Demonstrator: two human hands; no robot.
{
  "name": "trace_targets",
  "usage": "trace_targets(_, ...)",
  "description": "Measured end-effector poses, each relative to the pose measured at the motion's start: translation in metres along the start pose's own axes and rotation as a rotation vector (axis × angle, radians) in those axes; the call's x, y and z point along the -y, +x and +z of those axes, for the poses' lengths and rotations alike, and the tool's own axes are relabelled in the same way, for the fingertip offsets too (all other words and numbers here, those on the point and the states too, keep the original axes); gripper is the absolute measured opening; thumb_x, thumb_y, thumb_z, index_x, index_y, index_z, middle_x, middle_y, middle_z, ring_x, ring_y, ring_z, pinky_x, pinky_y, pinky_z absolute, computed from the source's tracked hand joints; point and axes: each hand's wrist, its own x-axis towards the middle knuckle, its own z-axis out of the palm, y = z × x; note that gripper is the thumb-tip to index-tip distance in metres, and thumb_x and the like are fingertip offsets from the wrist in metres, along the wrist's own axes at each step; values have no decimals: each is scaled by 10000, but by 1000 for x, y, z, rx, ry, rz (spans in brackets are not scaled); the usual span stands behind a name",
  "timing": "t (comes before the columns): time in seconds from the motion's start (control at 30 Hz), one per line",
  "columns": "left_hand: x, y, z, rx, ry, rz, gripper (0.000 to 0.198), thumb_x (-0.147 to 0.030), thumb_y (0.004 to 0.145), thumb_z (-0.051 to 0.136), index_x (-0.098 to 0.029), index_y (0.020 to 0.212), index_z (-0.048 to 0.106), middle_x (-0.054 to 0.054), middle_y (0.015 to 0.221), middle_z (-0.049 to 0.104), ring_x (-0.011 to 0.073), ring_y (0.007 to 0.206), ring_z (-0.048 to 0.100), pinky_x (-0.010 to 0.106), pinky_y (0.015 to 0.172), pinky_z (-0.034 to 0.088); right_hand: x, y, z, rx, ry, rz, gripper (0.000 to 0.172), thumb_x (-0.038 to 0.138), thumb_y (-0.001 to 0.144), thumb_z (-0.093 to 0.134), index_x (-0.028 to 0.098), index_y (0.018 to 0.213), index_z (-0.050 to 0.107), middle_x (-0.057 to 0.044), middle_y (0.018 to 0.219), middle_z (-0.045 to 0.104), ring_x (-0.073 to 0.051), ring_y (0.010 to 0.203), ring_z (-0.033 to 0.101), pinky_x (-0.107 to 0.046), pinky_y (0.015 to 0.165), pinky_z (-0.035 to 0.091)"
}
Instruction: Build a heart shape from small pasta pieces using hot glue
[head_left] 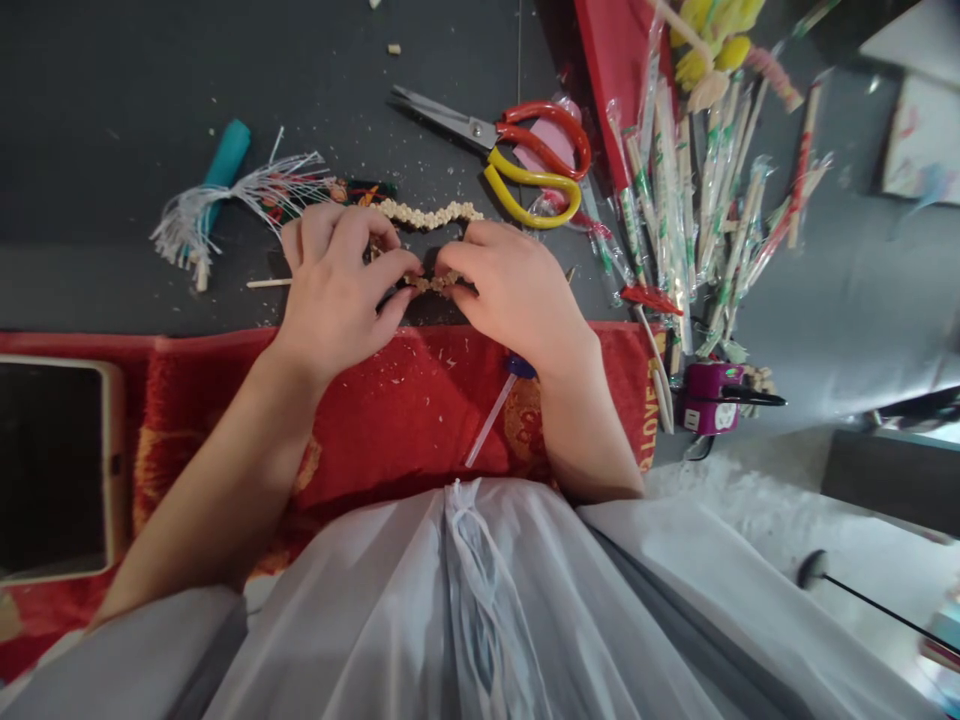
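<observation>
Over the table's near edge, my left hand (337, 280) and my right hand (517, 290) face each other. Between their pinched fingertips is a narrow beige strip of small wooden-looking pieces (431, 284). The fingers of both hands are closed on its two ends. Just beyond them lies a longer wavy beige strip (431, 215), partly hidden by my left hand. A thin pale stick (268, 283) pokes out left of that hand. Scissors with red and yellow handles (495, 135) rest beyond my right hand, blades pointing left.
A teal roll (229, 150) with frayed white strings (187, 225) lies at the left. Wrapped chopsticks (667, 190) and a purple power adapter (709, 400) are at the right. A tablet (52, 470) sits on the red towel (405, 400), and pale crumbs dot the dark table (225, 60).
</observation>
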Motion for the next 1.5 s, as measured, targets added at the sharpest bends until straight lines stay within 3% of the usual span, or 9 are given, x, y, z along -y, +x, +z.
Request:
trace_targets(0.33, 6, -4, 6, -94, -60, 45, 256, -396, 1027, 499, -335, 1121, 730, 27, 1371, 646, 360, 1359, 457, 635, 1150, 324, -1, 0, 0, 29, 24, 3, 155, 161, 1009, 563, 241, 977, 692, -63, 1065, 673, -248, 1068, 637, -349, 856, 461)
trace_targets(0.7, 4, -3, 4, -60, -48, 30, 262, -379, 1024, 496, -326, 1135, 728, 35, 1386, 636, 371, 1363, 458, 657, 1135, 323, 1, 0, 0, 6, 26, -22, 200, 177, 1027, 529, 236, 940, 699, -73, 1047, 689, -244, 1043, 639, -346, 815, 469)
trace_targets(1.03, 3, -3, 3, -37, -23, 24, 229, -363, 982, 601, -297, 1179, 697, 38, 1389, 621, 368, 1394, 457, 641, 1165, 329, -4, -2, 1, 8, 36, -35, 177, 198, 1006, 538, 234, 1069, 699, -69, 1083, 697, -254, 1074, 637, -350, 848, 491)
trace_targets(1.17, 6, -3, 6, -96, -53, 59, 242, -373, 946, 651, -295, 1170, 701, 49, 1344, 622, 405, 1391, 471, 684, 1159, 340, 0, -3, -5, 59, 6, 3, 224, 164, 1002, 509, 222, 1114, 694, -80, 1118, 684, -264, 1094, 628, -362, 865, 462)
trace_targets(1.3, 10, -2, 11, -112, -73, 58, 163, -365, 970, 632, -346, 1111, 710, 31, 1330, 631, 376, 1388, 484, 659, 1176, 362, 3, -3, -9, 86, -14, 1, 247, 141, 1009, 481, 216, 1088, 703, -73, 1113, 687, -236, 1049, 628, -330, 808, 425)
trace_targets(1.5, 13, -2, 16, -162, -44, 113, 187, -370, 977, 610, -319, 1105, 737, 45, 1303, 641, 401, 1338, 508, 710, 1129, 363, 3, -3, -9, 75, -8, -16, 254, 138, 1028, 465, 205, 1056, 709, -74, 1082, 682, -218, 1017, 620, -314, 770, 395)
